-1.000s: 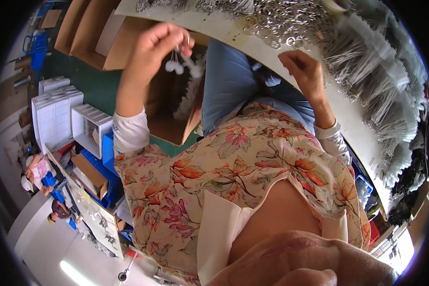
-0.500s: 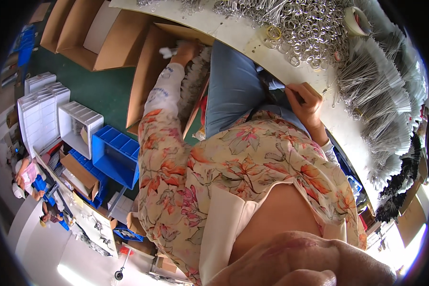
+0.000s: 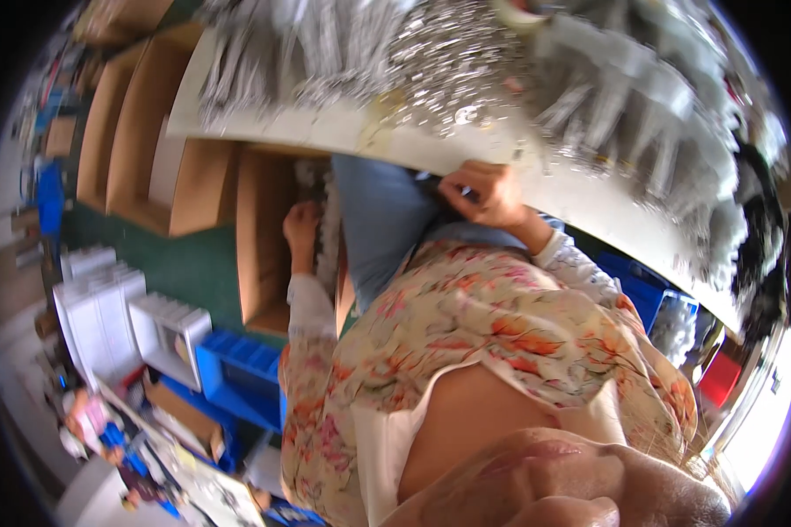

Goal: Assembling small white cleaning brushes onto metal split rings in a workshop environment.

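Observation:
My left hand (image 3: 301,227) is down inside an open cardboard box (image 3: 262,237), beside white bristly brushes (image 3: 329,230) lying along its right side. Motion blurs its fingers, and nothing clear shows in them. Just off the front edge of the white table (image 3: 413,151), above my lap, my right hand (image 3: 490,195) is closed with thumb and fingers bent together. Something small and dark lies at its fingertips, too unclear to name. Heaps of thin wire-handled brushes with pale bristles (image 3: 628,97) cover the table, next to a pile of metal rings (image 3: 453,66).
More open cardboard boxes (image 3: 141,132) stand to the left. Below them are white crates (image 3: 171,334) and a blue crate (image 3: 242,373) on the green floor. Black brushes (image 3: 751,228) hang at the table's right end. Other people (image 3: 88,422) are far off at lower left.
The view has shifted and blurred. My left hand has drawn back toward me within the box, and the white item it held no longer shows. My right hand stays closed by the table edge.

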Demonstrator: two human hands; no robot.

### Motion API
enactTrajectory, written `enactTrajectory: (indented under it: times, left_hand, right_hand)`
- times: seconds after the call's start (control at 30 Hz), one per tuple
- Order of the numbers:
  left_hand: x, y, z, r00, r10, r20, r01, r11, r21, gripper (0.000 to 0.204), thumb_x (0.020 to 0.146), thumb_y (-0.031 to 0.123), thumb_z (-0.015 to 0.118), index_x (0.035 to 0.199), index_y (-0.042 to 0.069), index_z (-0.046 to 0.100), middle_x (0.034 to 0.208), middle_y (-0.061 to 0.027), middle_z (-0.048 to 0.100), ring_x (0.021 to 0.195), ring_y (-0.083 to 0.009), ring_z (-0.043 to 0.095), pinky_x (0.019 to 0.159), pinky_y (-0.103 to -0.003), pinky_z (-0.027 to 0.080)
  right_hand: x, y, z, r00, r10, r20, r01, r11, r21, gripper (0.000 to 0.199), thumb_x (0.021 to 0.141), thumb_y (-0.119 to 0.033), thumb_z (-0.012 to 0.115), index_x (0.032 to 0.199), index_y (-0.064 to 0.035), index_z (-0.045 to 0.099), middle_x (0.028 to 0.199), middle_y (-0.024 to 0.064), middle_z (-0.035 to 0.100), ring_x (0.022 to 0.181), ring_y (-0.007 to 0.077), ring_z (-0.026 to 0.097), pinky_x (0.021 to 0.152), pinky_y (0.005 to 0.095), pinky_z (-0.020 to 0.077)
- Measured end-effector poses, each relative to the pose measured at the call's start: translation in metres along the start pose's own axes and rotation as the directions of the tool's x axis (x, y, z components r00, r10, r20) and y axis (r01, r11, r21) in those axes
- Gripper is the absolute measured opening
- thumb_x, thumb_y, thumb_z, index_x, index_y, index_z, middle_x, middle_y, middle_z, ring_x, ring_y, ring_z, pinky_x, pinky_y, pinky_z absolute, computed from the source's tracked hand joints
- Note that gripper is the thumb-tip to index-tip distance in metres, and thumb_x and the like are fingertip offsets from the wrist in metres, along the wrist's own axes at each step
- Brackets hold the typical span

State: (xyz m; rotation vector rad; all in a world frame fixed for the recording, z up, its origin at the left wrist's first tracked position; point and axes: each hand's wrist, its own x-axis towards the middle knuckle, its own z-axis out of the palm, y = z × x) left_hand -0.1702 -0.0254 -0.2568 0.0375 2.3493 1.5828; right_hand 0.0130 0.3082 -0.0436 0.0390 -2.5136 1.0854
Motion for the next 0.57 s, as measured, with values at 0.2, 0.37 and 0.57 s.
enactTrajectory:
  times: [0.2, 0.37, 0.57]
  left_hand:
    - [-0.090, 0.188, 0.072, 0.803, 0.488, 0.343, -0.569, 0.800, 0.193, 0.010, 0.082, 0.011, 0.062, 0.085, 0.001, 0.063, 0.073, -0.0103, 0.062, 0.057, -0.0143, 0.055, 0.055, -0.027, 0.044]
    - [-0.089, 0.167, 0.182, 0.502, 0.067, 0.862, -0.726, 0.574, 0.378, 0.023, 0.087, 0.016, 0.054, 0.102, 0.001, 0.062, 0.092, -0.0144, 0.064, 0.083, -0.0248, 0.062, 0.073, -0.035, 0.048]
    - [0.008, 0.011, 0.283, 0.068, 0.124, 0.990, -0.677, -0.723, 0.138, 0.046, 0.087, 0.019, 0.045, 0.129, 0.000, 0.045, 0.130, -0.0173, 0.048, 0.121, -0.0333, 0.045, 0.105, -0.043, 0.032]
  right_hand:
    - [-0.041, -0.001, -0.025, 0.984, 0.003, -0.177, 0.009, 0.998, 0.066, 0.012, 0.073, -0.015, 0.070, 0.068, -0.0079, 0.061, 0.062, 0.0050, 0.056, 0.053, 0.0231, 0.057, 0.049, 0.0332, 0.0453]
    - [-0.101, 0.006, -0.079, 0.966, 0.012, -0.257, -0.075, 0.969, -0.234, 0.017, 0.068, -0.016, 0.074, 0.067, -0.0100, 0.059, 0.063, 0.0031, 0.055, 0.052, 0.0208, 0.055, 0.048, 0.0313, 0.0431]
    - [-0.157, 0.049, -0.137, 0.984, 0.174, -0.026, -0.163, 0.852, -0.497, 0.030, 0.062, -0.029, 0.075, 0.077, -0.0113, 0.057, 0.069, 0.0034, 0.053, 0.065, 0.0250, 0.060, 0.054, 0.0362, 0.0463]
